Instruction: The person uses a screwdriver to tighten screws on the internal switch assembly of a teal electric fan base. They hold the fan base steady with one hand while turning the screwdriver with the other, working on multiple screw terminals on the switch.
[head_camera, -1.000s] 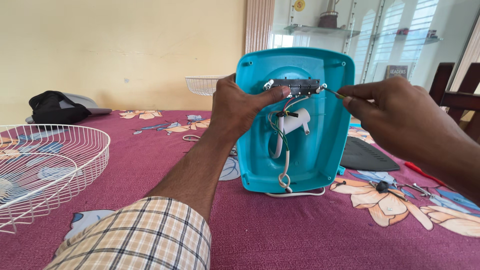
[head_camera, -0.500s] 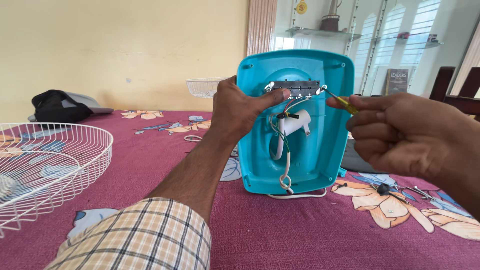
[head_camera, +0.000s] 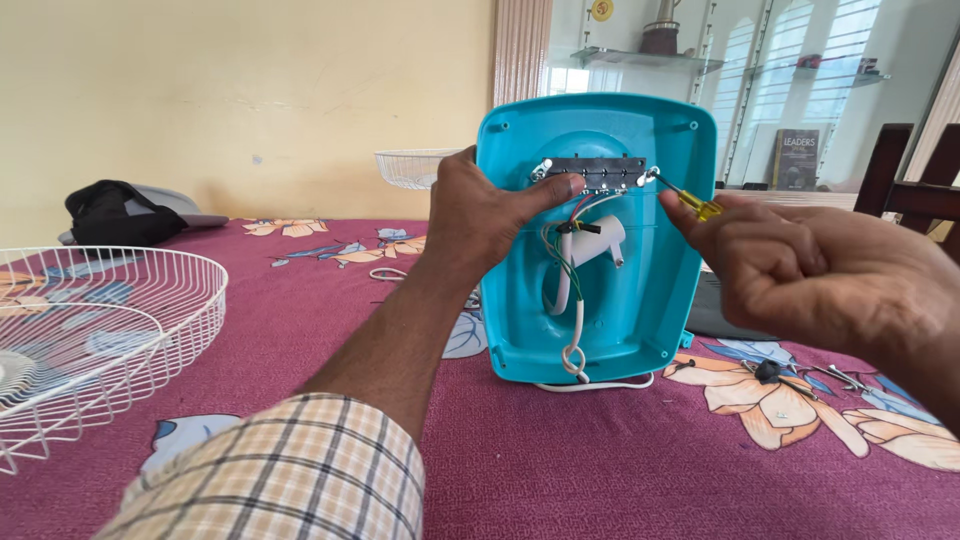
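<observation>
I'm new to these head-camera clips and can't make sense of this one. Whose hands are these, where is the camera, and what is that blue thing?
The camera sits on a person's head and looks down at their own two hands. The left hand steadies an upturned turquoise fan base, thumb on its dark switch strip. The right hand holds a yellow-handled screwdriver with its tip at a screw on that strip. Wires and a white cord show inside. It all stands on a maroon flowered cloth; a white wire fan guard lies to the left.
</observation>
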